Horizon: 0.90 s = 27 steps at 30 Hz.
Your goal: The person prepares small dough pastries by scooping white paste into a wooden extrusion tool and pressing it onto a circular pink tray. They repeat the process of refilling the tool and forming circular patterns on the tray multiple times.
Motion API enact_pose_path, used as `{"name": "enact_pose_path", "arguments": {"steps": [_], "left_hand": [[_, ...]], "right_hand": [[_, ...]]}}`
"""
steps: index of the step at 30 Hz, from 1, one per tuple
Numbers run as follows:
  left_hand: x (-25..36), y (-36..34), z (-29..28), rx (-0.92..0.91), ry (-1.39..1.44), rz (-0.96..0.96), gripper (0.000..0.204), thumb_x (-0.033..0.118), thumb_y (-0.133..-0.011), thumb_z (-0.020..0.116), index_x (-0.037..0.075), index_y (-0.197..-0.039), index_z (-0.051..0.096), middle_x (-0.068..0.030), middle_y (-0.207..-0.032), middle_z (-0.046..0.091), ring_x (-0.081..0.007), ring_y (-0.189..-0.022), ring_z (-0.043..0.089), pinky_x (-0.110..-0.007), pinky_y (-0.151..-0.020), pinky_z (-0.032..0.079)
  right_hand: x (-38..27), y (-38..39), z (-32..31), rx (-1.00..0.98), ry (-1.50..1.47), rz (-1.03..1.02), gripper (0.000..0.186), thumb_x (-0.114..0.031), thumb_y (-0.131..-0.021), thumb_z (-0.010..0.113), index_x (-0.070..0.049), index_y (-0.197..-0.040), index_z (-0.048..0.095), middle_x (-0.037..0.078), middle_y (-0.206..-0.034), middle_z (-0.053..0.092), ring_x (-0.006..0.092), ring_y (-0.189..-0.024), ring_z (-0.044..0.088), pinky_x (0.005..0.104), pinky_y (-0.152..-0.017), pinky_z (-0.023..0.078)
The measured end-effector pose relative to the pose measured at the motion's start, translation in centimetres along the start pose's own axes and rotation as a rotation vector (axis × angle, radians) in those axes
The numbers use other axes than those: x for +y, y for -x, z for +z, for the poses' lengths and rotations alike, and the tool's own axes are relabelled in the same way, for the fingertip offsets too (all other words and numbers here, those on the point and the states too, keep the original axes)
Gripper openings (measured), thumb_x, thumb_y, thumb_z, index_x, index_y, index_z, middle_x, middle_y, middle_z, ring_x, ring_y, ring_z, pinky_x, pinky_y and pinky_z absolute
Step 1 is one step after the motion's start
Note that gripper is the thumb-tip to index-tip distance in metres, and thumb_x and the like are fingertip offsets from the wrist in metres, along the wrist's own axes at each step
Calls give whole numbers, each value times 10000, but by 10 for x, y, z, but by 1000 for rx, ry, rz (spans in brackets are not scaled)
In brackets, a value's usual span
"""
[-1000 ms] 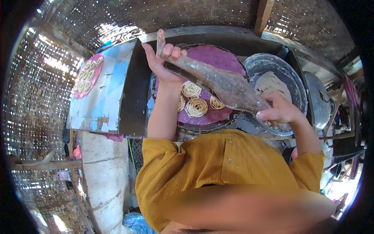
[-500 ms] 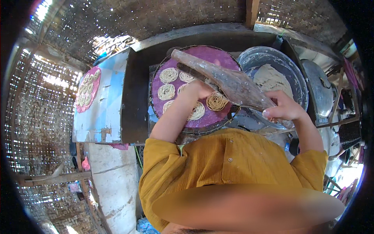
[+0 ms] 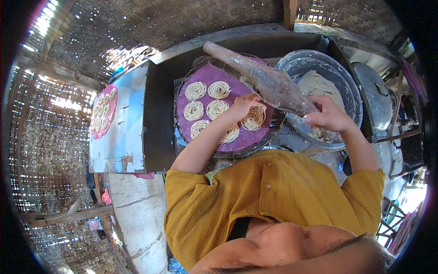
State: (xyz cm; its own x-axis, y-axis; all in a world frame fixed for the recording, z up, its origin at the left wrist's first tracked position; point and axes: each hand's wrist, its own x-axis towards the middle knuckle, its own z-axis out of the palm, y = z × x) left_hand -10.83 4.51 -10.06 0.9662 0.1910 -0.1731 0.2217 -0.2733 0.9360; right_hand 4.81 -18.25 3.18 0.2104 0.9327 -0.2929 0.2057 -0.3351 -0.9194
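Left hand: The left hand (image 3: pixel 244 108) was partly curled, palm down, with its fingers against the strand coil (image 3: pixel 253 120); whether they pinched it could not be told.
Right hand: The right hand (image 3: pixel 326 115) was closed around the near end of the wooden tool (image 3: pixel 278 86).
Tool position: It slanted above the purple sheet (image 3: pixel 251 138), its near end beside the dough basin (image 3: pixel 357 119); contact with the left hand could not be confirmed.
Coil position: The touched coil lay at the right of the sheet, on the round tray (image 3: pixel 181 137), near other pale coils (image 3: pixel 218 90).
Handling: Light fingertip pressure probably suited the strands; a hard pinch could have flattened the loops. A firm grip on the tool seemed advisable, since its length overhung the coils.
Markings: No brand or wording was legible; a small packet (image 3: pixel 95 224) at lower left was too small to read.
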Motion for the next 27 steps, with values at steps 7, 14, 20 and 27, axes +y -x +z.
{"name": "enact_pose_path", "arguments": {"steps": [7,14,20,27], "left_hand": [[21,42,-10,273,-1096,266,457,465,-858,327,190,-1183,494,-136,-1293,340,-362,-1118,347,-440,-920,255],[78,23,-89,262,1391,449,628,590,-830,309,95,-1196,434,-124,-1187,457,-260,-1058,452,-443,-899,355],[76,10,-129,267,1285,797,730,674,-771,319,120,-1240,398,-46,-860,558,-223,-852,529,-401,-845,398],[27,-5,-143,355,1447,793,678,655,-783,339,129,-1196,452,21,-584,458,-169,-590,452,-348,-677,392]], "right_hand": [[6,-5,-7,5,-126,19,471,-320,-673,671,8,-989,550,29,-698,539,98,-550,509,229,-481,419],[-13,-23,11,-171,-227,-48,481,-419,-746,584,4,-972,548,41,-696,558,114,-533,523,227,-484,422],[-15,-64,3,-330,-122,121,568,-549,-843,353,-22,-864,565,57,-689,581,119,-523,542,244,-457,446],[-14,-111,15,-317,72,177,540,-512,-870,323,-27,-839,560,55,-651,562,124,-523,539,249,-458,448]]}}
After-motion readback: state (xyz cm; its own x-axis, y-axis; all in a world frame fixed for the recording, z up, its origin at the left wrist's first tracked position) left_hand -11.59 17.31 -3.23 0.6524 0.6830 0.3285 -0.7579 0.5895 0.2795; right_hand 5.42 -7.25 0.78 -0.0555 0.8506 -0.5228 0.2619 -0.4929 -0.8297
